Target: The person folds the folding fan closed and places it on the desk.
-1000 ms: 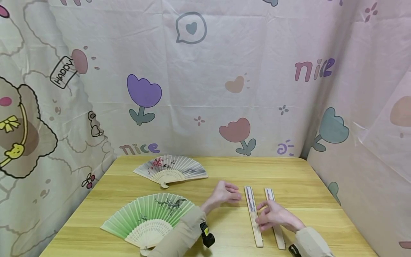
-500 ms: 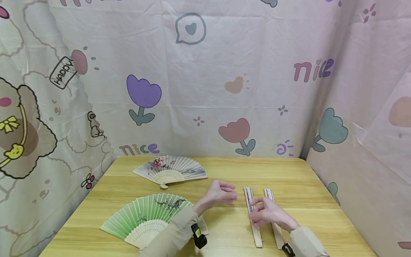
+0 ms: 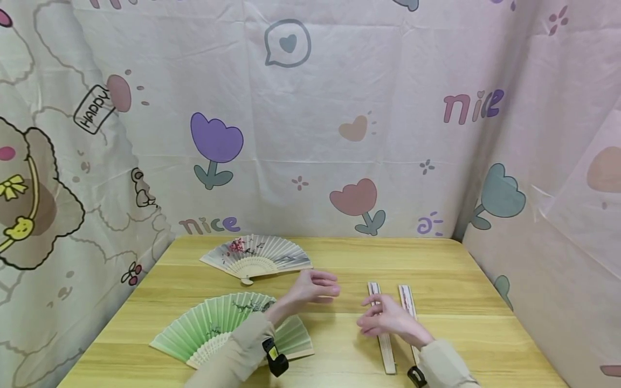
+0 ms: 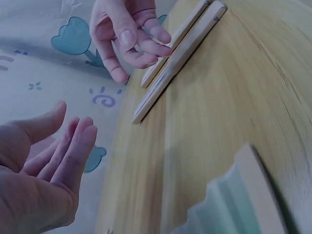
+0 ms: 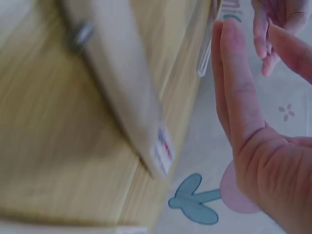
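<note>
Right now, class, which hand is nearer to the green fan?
Left: the left hand is close, its sleeve over the green fan; the right hand is farther right, near a closed fan.

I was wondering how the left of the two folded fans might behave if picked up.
The folded fan would probably feel fairly stiff, lying as a straight, narrow bar. It seems unlikely to roll, given its flat sides. It may splay open, as a pin shows near one end.

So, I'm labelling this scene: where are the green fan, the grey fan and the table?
Green fan (image 3: 220, 315): head view, on its green pleats.
Grey fan (image 3: 253, 264): head view, on its ribs.
Table (image 3: 436, 258): head view, bare wood near the far edge.
</note>
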`<action>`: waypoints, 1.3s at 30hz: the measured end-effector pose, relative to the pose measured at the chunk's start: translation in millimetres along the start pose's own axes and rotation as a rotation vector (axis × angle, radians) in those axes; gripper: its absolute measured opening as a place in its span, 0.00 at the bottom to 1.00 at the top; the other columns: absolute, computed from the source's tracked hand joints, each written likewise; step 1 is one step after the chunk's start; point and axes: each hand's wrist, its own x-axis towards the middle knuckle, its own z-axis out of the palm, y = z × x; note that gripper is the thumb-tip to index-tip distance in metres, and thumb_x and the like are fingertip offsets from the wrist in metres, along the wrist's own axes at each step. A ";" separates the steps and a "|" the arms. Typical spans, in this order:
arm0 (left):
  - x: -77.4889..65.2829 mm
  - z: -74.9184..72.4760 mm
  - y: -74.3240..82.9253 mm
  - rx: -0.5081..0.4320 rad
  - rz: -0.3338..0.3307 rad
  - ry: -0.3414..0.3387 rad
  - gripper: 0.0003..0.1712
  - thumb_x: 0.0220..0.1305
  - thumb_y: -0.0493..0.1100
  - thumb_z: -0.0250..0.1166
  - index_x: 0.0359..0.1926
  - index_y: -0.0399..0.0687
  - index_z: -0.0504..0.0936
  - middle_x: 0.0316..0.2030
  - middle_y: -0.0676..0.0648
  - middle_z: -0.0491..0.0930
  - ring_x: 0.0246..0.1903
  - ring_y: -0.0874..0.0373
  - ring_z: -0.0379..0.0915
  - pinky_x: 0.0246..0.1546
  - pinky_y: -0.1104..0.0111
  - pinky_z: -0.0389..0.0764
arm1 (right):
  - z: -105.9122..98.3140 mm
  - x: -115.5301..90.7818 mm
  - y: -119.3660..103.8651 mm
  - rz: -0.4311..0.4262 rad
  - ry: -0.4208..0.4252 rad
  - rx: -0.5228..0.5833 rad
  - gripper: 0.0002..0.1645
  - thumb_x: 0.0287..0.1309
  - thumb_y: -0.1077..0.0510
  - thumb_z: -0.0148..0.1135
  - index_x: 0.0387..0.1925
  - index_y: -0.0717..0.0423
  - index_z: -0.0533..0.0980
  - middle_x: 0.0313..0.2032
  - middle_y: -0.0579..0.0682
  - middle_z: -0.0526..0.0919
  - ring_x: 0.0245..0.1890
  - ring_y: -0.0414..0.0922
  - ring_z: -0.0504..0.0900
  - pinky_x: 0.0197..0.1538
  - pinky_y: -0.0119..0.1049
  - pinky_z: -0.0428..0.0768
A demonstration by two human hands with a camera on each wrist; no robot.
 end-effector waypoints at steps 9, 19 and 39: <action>-23.8 -54.4 4.2 0.090 0.085 -0.087 0.32 0.64 0.37 0.69 0.64 0.25 0.71 0.50 0.40 0.87 0.45 0.59 0.86 0.56 0.68 0.88 | 27.3 14.5 -3.9 -0.037 -0.026 0.067 0.41 0.57 0.65 0.70 0.63 0.77 0.57 0.43 0.61 0.82 0.38 0.49 0.88 0.50 0.47 0.93; -58.7 -129.3 -3.6 0.110 0.170 -0.185 0.34 0.65 0.32 0.65 0.68 0.22 0.62 0.52 0.52 0.86 0.50 0.63 0.84 0.57 0.71 0.87 | 61.0 31.7 -2.4 -0.094 -0.068 0.068 0.41 0.53 0.66 0.71 0.63 0.74 0.60 0.48 0.66 0.82 0.40 0.45 0.86 0.53 0.42 0.90; -161.1 -248.2 -20.5 0.265 0.142 -0.210 0.35 0.71 0.28 0.55 0.75 0.35 0.56 0.62 0.65 0.77 0.62 0.72 0.72 0.61 0.80 0.79 | 97.9 52.7 2.4 -0.105 -0.127 0.070 0.42 0.43 0.75 0.71 0.62 0.70 0.64 0.51 0.67 0.76 0.39 0.45 0.81 0.48 0.34 0.89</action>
